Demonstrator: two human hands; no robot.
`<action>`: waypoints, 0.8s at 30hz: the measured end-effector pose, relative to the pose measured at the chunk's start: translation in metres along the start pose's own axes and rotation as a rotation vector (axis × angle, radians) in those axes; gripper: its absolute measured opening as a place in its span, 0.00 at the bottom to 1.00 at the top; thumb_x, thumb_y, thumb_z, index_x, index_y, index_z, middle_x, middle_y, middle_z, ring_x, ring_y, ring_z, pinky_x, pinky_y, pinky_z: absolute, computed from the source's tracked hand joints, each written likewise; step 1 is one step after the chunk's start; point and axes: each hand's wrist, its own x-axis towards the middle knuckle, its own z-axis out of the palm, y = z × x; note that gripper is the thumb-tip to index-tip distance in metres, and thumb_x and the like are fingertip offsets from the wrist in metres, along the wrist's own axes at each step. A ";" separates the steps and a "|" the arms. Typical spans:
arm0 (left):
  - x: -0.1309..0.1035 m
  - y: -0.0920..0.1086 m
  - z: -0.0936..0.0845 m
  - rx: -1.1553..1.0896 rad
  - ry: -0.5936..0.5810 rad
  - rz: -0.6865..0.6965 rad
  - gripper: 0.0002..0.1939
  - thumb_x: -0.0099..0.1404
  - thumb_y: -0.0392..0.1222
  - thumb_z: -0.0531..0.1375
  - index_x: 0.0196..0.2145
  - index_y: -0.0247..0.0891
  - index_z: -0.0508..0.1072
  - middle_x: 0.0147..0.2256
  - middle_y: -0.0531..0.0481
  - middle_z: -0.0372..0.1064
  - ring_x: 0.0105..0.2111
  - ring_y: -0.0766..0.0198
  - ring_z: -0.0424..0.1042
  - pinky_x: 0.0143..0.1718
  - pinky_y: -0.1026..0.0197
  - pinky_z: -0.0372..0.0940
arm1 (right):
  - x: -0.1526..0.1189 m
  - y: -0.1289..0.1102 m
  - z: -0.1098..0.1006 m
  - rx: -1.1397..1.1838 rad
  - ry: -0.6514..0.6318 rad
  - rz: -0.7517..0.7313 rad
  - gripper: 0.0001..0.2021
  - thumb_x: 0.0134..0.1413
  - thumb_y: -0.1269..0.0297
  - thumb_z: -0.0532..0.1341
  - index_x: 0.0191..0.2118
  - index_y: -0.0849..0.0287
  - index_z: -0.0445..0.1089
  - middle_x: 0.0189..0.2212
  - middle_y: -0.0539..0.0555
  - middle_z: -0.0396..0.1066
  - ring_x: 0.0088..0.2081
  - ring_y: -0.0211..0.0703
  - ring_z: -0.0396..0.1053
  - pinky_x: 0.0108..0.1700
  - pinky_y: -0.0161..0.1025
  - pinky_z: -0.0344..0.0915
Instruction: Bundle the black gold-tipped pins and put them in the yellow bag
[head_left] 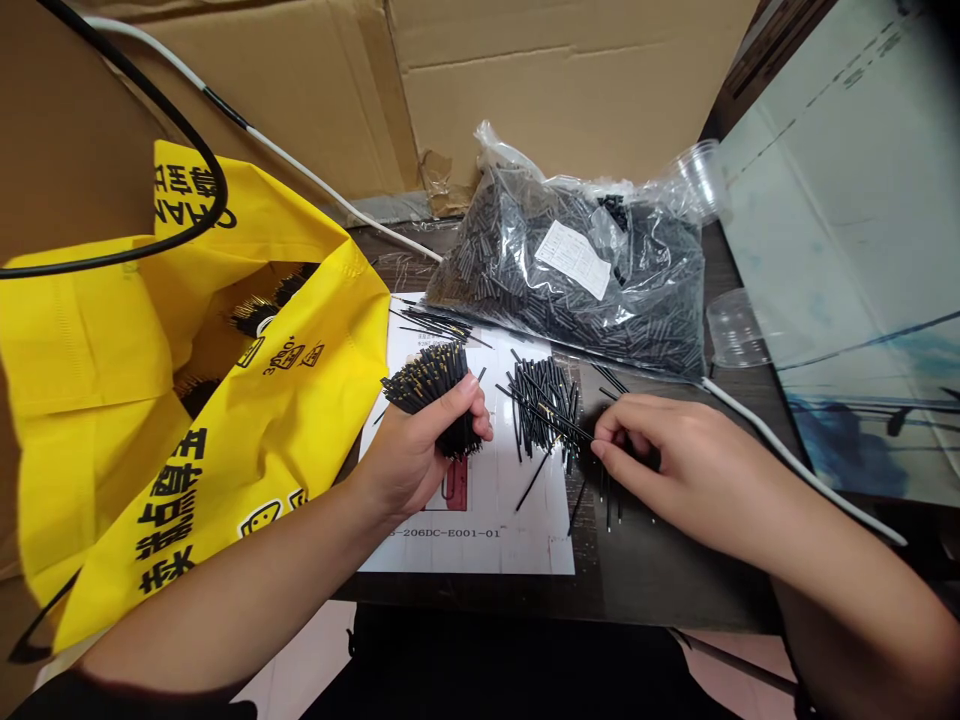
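yellow bag (330,300) at left edge of desk (690,590), black bundles (253,316) inside. left hand (409,455) wraps a dense rod bundle (424,380) over left half of printed sheet (525,553). loose rod pile (544,400) straddles sheet's right edge. clear bag (645,270) of short black pieces sits toward desk's far edge. right hand (679,450), beside pile, pinches several rods (574,430).

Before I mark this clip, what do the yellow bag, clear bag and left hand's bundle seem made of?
Yellow bag: mostly matte, probably non-woven fabric, judging by its soft, opaque folds. Clear bag: glossy, thin plastic film, see-through with bright creases. Bundle: black strands, perhaps plastic-covered; gold-coloured ends suggest metal.
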 end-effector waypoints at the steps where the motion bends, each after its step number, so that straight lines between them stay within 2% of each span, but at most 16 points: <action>1: 0.000 0.000 0.000 0.003 0.001 0.001 0.11 0.65 0.43 0.69 0.33 0.35 0.72 0.28 0.54 0.65 0.27 0.71 0.67 0.31 0.66 0.69 | 0.000 0.002 0.001 0.011 0.001 0.006 0.07 0.65 0.63 0.58 0.37 0.53 0.73 0.29 0.49 0.74 0.31 0.42 0.69 0.32 0.39 0.58; 3: 0.001 -0.001 0.000 0.017 0.001 0.003 0.11 0.65 0.43 0.68 0.33 0.35 0.72 0.28 0.54 0.65 0.27 0.71 0.67 0.32 0.66 0.69 | 0.000 0.006 0.003 0.024 -0.004 0.025 0.08 0.66 0.62 0.59 0.45 0.52 0.75 0.31 0.49 0.75 0.31 0.42 0.70 0.32 0.39 0.59; 6: 0.001 -0.001 -0.001 0.031 0.002 0.001 0.11 0.66 0.43 0.68 0.33 0.35 0.72 0.28 0.54 0.65 0.27 0.71 0.67 0.32 0.66 0.69 | 0.000 0.014 0.005 0.077 -0.022 0.000 0.19 0.67 0.62 0.61 0.62 0.50 0.68 0.34 0.49 0.75 0.31 0.41 0.70 0.34 0.39 0.63; 8: 0.001 -0.001 -0.002 0.025 0.006 -0.003 0.11 0.66 0.43 0.68 0.33 0.35 0.71 0.28 0.54 0.65 0.27 0.71 0.67 0.32 0.66 0.70 | 0.000 0.019 0.005 0.109 -0.012 -0.037 0.25 0.66 0.63 0.62 0.66 0.48 0.64 0.35 0.48 0.75 0.33 0.41 0.71 0.36 0.40 0.65; 10: 0.002 0.000 -0.002 0.012 0.011 -0.008 0.11 0.65 0.43 0.68 0.33 0.35 0.71 0.28 0.54 0.65 0.27 0.71 0.67 0.32 0.66 0.70 | -0.001 0.024 0.005 0.136 0.003 -0.061 0.26 0.66 0.64 0.62 0.68 0.46 0.62 0.36 0.48 0.74 0.35 0.41 0.71 0.38 0.40 0.67; 15: 0.002 0.000 -0.001 0.005 0.020 -0.009 0.11 0.65 0.42 0.69 0.34 0.36 0.71 0.28 0.55 0.65 0.27 0.71 0.67 0.31 0.65 0.70 | -0.001 0.027 0.001 0.167 0.059 -0.067 0.21 0.68 0.62 0.60 0.64 0.45 0.67 0.38 0.48 0.75 0.35 0.40 0.71 0.38 0.40 0.67; 19: 0.001 0.000 -0.001 0.025 0.016 -0.006 0.11 0.66 0.43 0.68 0.34 0.36 0.71 0.28 0.54 0.65 0.27 0.71 0.67 0.32 0.66 0.70 | 0.001 0.025 -0.003 0.135 0.187 -0.074 0.09 0.68 0.65 0.59 0.50 0.52 0.73 0.36 0.49 0.76 0.35 0.40 0.73 0.39 0.40 0.67; 21: 0.000 0.000 -0.001 0.028 0.016 -0.009 0.11 0.66 0.43 0.68 0.34 0.36 0.71 0.28 0.54 0.65 0.27 0.71 0.67 0.32 0.66 0.70 | 0.001 0.022 -0.003 0.065 0.187 -0.109 0.07 0.67 0.67 0.57 0.44 0.54 0.73 0.37 0.51 0.76 0.39 0.43 0.73 0.42 0.42 0.67; 24: 0.000 0.001 -0.001 0.035 0.022 -0.008 0.12 0.65 0.44 0.69 0.33 0.36 0.71 0.28 0.54 0.65 0.27 0.71 0.67 0.32 0.66 0.70 | 0.000 0.014 0.003 -0.117 0.181 -0.150 0.08 0.68 0.67 0.56 0.42 0.58 0.73 0.43 0.56 0.74 0.44 0.50 0.72 0.45 0.46 0.67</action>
